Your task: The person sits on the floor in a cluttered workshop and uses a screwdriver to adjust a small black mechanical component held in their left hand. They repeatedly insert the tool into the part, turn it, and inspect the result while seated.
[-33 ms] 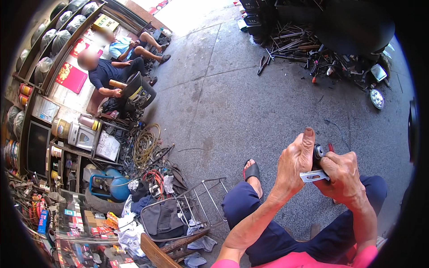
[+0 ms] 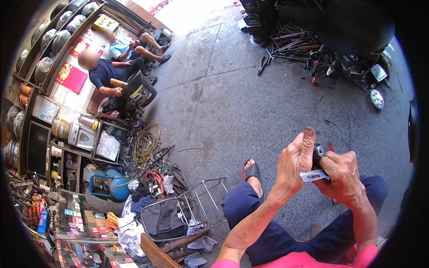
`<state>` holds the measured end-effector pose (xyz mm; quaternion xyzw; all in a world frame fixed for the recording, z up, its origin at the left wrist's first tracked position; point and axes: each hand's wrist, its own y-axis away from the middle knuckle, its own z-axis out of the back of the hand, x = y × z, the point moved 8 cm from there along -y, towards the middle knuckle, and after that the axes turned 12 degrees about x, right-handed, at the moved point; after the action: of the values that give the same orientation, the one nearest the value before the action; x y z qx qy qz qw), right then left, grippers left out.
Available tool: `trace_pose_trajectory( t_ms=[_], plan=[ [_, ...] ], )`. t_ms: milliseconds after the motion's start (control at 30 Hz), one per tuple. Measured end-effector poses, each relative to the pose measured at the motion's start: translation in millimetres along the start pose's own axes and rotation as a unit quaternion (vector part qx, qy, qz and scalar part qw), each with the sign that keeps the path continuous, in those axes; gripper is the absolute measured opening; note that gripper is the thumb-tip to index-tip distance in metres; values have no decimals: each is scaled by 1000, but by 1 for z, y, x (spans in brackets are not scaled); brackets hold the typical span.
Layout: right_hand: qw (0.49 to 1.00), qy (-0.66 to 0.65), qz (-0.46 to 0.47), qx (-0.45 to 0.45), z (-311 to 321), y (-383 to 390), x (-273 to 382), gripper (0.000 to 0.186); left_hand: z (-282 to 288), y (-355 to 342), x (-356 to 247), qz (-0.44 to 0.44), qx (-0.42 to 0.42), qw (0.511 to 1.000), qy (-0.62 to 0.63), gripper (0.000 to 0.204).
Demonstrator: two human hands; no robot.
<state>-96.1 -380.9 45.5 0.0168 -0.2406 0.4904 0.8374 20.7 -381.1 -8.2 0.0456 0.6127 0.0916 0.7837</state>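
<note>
My left hand (image 2: 295, 163) and my right hand (image 2: 342, 176) meet in front of me, above my knees in dark blue trousers (image 2: 268, 223). Together they grip a small dark round part (image 2: 318, 152) with a flat silver metal bracket (image 2: 313, 175) sticking out between the palms. The left thumb points up beside the part. A short red tip (image 2: 330, 146) shows just above the right fingers; what it belongs to is hidden. My foot in a black sandal (image 2: 252, 172) rests on the concrete floor.
A wire metal rack (image 2: 201, 203) with cloths stands at my left, beside a blue tank (image 2: 114, 185), coiled cables (image 2: 145, 143) and crowded shelves (image 2: 53, 134). Two people sit at the far left (image 2: 107, 73). A scrap metal pile (image 2: 308, 49) lies at the far right.
</note>
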Motion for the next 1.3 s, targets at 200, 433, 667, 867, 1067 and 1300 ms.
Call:
trace_pose_trajectory(
  t_ms=[200,433,667,867,1067,1300],
  plan=[
    [997,-23,-12,-66,5,11,-10,25,4,-3,-14,-24,-13,999,23,58],
    [973,-211,-84,-38,17,2,-26,29,30,1,2,28,-7,964,265,54],
    [981,-191,-19,-39,14,4,-24,35,22,7,-8,62,0,950,307,60],
    [974,-222,-21,-32,7,1,-16,35,25,4,-4,45,25,906,421,61],
    [929,-360,-81,-14,-5,3,-20,35,27,2,3,69,-22,883,464,62],
    [869,-475,-140,14,-23,7,-29,38,32,4,-8,16,-66,909,411,66]
  ],
)
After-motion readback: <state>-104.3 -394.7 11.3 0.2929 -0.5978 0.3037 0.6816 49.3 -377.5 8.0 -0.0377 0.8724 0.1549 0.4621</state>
